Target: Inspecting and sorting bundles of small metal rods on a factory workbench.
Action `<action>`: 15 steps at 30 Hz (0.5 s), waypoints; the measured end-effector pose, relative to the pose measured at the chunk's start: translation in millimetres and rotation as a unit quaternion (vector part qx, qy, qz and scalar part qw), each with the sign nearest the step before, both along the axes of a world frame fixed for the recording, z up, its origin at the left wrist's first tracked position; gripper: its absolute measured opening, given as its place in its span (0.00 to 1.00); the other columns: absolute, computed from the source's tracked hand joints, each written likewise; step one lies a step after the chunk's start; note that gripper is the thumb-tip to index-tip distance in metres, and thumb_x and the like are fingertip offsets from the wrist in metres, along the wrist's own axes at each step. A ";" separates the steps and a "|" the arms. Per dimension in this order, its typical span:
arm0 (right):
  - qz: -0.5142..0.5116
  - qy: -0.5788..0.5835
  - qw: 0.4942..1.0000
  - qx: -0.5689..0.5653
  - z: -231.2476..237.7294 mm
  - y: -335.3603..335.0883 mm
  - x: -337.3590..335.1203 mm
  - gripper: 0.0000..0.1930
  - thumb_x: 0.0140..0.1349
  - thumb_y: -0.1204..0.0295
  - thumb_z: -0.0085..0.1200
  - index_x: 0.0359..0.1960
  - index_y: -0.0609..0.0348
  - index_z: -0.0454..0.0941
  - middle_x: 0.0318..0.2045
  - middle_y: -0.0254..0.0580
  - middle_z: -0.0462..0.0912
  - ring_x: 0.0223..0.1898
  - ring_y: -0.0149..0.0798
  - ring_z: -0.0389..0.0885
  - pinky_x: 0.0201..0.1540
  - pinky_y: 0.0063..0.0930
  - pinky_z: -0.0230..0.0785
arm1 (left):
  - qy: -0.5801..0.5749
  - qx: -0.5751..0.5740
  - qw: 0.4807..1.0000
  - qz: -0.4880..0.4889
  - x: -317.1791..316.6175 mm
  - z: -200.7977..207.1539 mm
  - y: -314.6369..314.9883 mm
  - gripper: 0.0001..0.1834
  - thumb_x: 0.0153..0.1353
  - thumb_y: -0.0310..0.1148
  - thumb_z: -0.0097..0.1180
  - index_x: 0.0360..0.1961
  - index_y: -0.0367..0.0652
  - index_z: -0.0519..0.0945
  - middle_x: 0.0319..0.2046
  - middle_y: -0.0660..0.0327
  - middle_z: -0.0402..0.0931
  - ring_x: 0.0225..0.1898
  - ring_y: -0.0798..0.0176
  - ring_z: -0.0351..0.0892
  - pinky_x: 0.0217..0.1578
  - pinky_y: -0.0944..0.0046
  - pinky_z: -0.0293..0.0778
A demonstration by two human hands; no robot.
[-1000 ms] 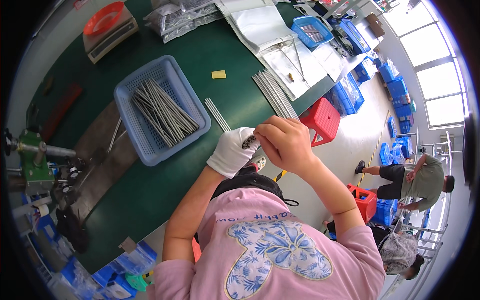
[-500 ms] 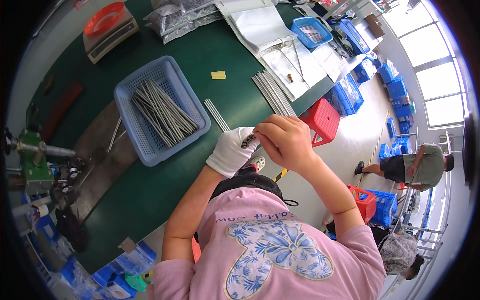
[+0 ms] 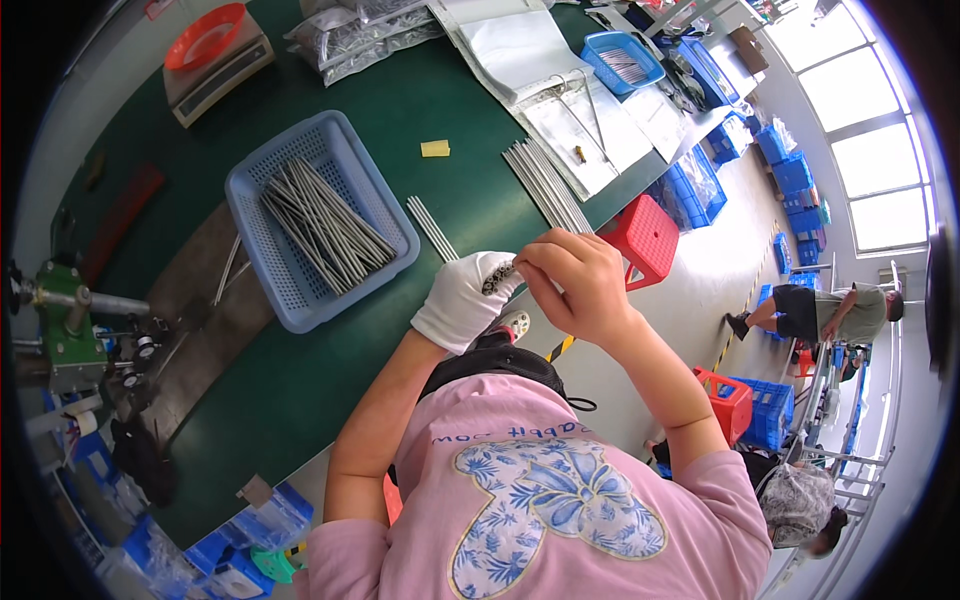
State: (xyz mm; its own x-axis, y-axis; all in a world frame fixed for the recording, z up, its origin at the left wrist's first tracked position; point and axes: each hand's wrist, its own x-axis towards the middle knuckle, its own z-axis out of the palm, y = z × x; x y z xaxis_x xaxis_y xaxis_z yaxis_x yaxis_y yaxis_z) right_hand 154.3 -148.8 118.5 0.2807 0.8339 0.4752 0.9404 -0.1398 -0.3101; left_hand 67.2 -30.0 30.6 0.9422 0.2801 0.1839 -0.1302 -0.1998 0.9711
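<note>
Your gloved left hand (image 3: pixel 462 302) curls around a bundle of thin rods (image 3: pixel 494 279), held just off the near edge of the green counter (image 3: pixel 375 350). Your bare right hand (image 3: pixel 578 284) meets it with thumb and fingers drawn together; whether they grip a rod cannot be told. The bundle shows small, dark, ring-like ends. Just beside the glove, a few slender grey rods (image 3: pixel 432 229) lie parallel; a strip of green surface separates them from a blue perforated basket (image 3: pixel 305 317) of similar rods on your left. To the right, a longer row of rods (image 3: pixel 545 187) reaches the counter's edge, near an open binder (image 3: pixel 515 52). Beyond that edge stands a red stool (image 3: pixel 650 240). Blue lettering crosses your pink shirt (image 3: pixel 600 455).
</note>
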 end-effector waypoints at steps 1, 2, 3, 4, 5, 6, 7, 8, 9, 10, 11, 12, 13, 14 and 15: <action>-0.001 0.012 1.000 -0.001 -0.6 1.0 -0.6 0.03 0.47 0.74 0.55 0.25 0.54 0.74 0.20 0.33 0.71 0.17 0.36 0.70 0.20 0.27 0.62 | 0.001 0.000 1.000 0.001 -0.5 -2.0 0.5 0.10 0.54 0.33 0.57 0.36 0.40 0.77 0.29 0.52 0.77 0.30 0.52 0.76 0.31 0.62 0.72; 0.000 0.012 1.000 -0.001 1.2 1.9 -2.3 0.03 0.47 0.74 0.55 0.25 0.54 0.74 0.20 0.33 0.71 0.17 0.36 0.70 0.20 0.27 0.62 | -0.005 0.005 1.000 0.001 -0.5 -5.5 1.1 0.10 0.54 0.32 0.57 0.37 0.41 0.77 0.29 0.52 0.77 0.30 0.51 0.76 0.31 0.62 0.72; 0.012 0.001 1.000 -0.028 5.1 3.0 -4.8 0.04 0.47 0.75 0.55 0.26 0.56 0.75 0.21 0.34 0.73 0.18 0.37 0.71 0.20 0.27 0.62 | -0.011 0.010 1.000 0.000 -0.7 -7.7 2.1 0.10 0.54 0.31 0.57 0.37 0.41 0.77 0.29 0.52 0.77 0.31 0.50 0.76 0.31 0.61 0.73; 0.023 -0.011 0.998 -0.056 6.9 2.9 -6.0 0.04 0.46 0.77 0.56 0.26 0.57 0.76 0.22 0.36 0.75 0.18 0.38 0.72 0.19 0.28 0.63 | -0.011 0.010 1.000 0.000 -0.9 -8.6 2.2 0.10 0.54 0.31 0.57 0.37 0.41 0.77 0.29 0.52 0.77 0.31 0.50 0.76 0.31 0.61 0.73; 0.023 -0.011 0.998 -0.056 6.3 3.2 -5.2 0.04 0.46 0.77 0.56 0.26 0.57 0.76 0.22 0.36 0.75 0.18 0.38 0.72 0.19 0.28 0.63 | -0.010 0.008 1.000 -0.004 -0.8 -9.0 2.6 0.10 0.53 0.30 0.56 0.37 0.41 0.77 0.30 0.52 0.77 0.31 0.50 0.76 0.31 0.61 0.73; 0.026 -0.009 0.999 -0.044 5.3 3.7 -3.5 0.04 0.46 0.76 0.56 0.26 0.57 0.76 0.22 0.35 0.75 0.18 0.38 0.72 0.19 0.28 0.63 | -0.009 0.007 1.000 -0.009 -0.1 -8.9 3.1 0.10 0.53 0.29 0.56 0.38 0.42 0.77 0.30 0.53 0.77 0.31 0.50 0.76 0.31 0.61 0.73; 0.027 -0.007 0.999 -0.032 4.2 2.3 -2.6 0.04 0.47 0.76 0.56 0.26 0.56 0.76 0.21 0.35 0.74 0.17 0.38 0.72 0.18 0.28 0.63 | -0.011 0.008 1.000 -0.011 0.5 -7.6 2.4 0.10 0.53 0.29 0.56 0.38 0.42 0.77 0.30 0.53 0.77 0.31 0.50 0.76 0.31 0.61 0.73; 0.024 -0.009 0.999 -0.031 2.4 0.3 -1.5 0.04 0.47 0.76 0.56 0.26 0.56 0.76 0.21 0.35 0.74 0.17 0.38 0.72 0.18 0.28 0.63 | -0.011 0.016 1.000 -0.011 1.7 -5.2 1.8 0.10 0.53 0.29 0.56 0.37 0.42 0.77 0.30 0.53 0.77 0.31 0.50 0.77 0.31 0.61 0.73; 0.026 -0.010 0.999 -0.027 0.0 -2.3 0.1 0.06 0.47 0.75 0.56 0.29 0.56 0.76 0.22 0.35 0.74 0.18 0.38 0.72 0.18 0.28 0.63 | -0.011 0.024 1.000 -0.012 3.5 -2.8 1.0 0.10 0.53 0.29 0.56 0.37 0.43 0.77 0.30 0.53 0.77 0.31 0.50 0.77 0.31 0.61 0.73; 0.025 -0.013 0.999 -0.022 -1.5 -6.2 1.9 0.08 0.47 0.74 0.56 0.31 0.56 0.76 0.22 0.35 0.74 0.18 0.38 0.72 0.19 0.28 0.63 | -0.016 0.028 0.999 -0.020 4.9 -5.4 -0.3 0.10 0.53 0.29 0.56 0.37 0.43 0.77 0.30 0.53 0.77 0.31 0.50 0.77 0.31 0.61 0.73; 0.012 0.005 0.999 -0.037 -3.1 -7.7 1.6 0.11 0.47 0.74 0.57 0.35 0.57 0.76 0.22 0.35 0.75 0.18 0.37 0.73 0.19 0.28 0.63 | -0.028 0.064 0.997 -0.014 5.8 -11.0 0.1 0.10 0.52 0.28 0.56 0.37 0.44 0.77 0.30 0.54 0.77 0.32 0.50 0.77 0.31 0.61 0.73; -0.003 0.023 0.998 -0.051 -3.7 -9.0 -0.8 0.14 0.47 0.73 0.57 0.38 0.57 0.75 0.23 0.34 0.75 0.18 0.37 0.73 0.20 0.28 0.64 | -0.042 0.101 0.994 -0.009 6.2 -16.2 0.5 0.10 0.52 0.28 0.56 0.37 0.44 0.77 0.31 0.54 0.77 0.32 0.50 0.77 0.31 0.60 0.73; -0.023 0.079 0.994 -0.069 -2.3 -12.8 -3.0 0.18 0.48 0.74 0.57 0.43 0.58 0.73 0.25 0.34 0.76 0.20 0.35 0.74 0.21 0.26 0.65 | -0.077 0.068 0.995 -0.007 5.8 -13.1 1.1 0.09 0.52 0.26 0.57 0.36 0.43 0.78 0.30 0.56 0.78 0.31 0.53 0.78 0.30 0.63 0.73; -0.037 0.075 0.994 -0.065 -7.1 -19.6 -2.4 0.18 0.48 0.74 0.57 0.43 0.58 0.73 0.25 0.34 0.76 0.20 0.35 0.74 0.21 0.26 0.65 | -0.084 0.071 0.994 -0.020 5.6 -10.2 -0.4 0.09 0.52 0.26 0.57 0.36 0.43 0.78 0.30 0.56 0.78 0.31 0.53 0.78 0.30 0.63 0.73; -0.061 0.124 0.989 -0.045 -19.5 -28.1 1.2 0.17 0.49 0.75 0.56 0.43 0.58 0.74 0.25 0.34 0.76 0.20 0.33 0.74 0.22 0.26 0.65 | -0.064 0.030 0.997 -0.010 5.9 -7.7 -2.0 0.08 0.52 0.26 0.58 0.35 0.42 0.79 0.29 0.56 0.78 0.29 0.55 0.79 0.29 0.64 0.74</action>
